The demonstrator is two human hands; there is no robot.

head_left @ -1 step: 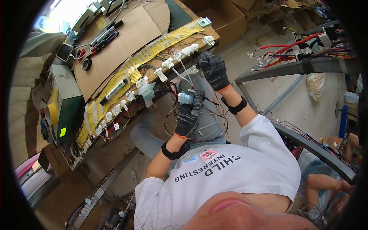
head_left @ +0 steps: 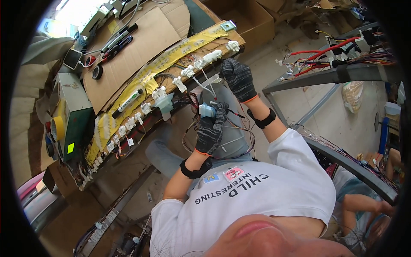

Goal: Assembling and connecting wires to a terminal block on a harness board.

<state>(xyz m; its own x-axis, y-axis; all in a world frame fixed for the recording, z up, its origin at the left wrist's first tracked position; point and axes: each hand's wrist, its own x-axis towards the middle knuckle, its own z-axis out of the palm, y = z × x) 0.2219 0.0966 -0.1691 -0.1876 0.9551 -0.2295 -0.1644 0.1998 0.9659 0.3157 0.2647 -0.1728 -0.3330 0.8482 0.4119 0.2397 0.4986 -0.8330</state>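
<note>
Hardly anything is shifting since the earlier frame: both hands are staying where they were. From the left, a roll of yellow tape [head_left: 56,128] is hanging beside a green-sided metal box [head_left: 77,92]. Next, a marker pen [head_left: 127,103] is lying on the yellow-taped board [head_left: 141,81], with a row of white connectors [head_left: 179,84] lining its near edge. Now the left hand [head_left: 209,132], gloved, its grip narrowing around a blue-and-white connector [head_left: 207,110], which is poking up over the lap, near the board, with wires [head_left: 236,114] trailing beside it. Further right, the right hand [head_left: 239,79] is hovering by the board's end, fingers curling out of sight; I can't tell how tight that grip is or whether it's holding anything. Over right, red wires [head_left: 314,55] are running along a grey metal frame [head_left: 364,73], and a co-worker's arm [head_left: 361,204] is bending below.
</note>
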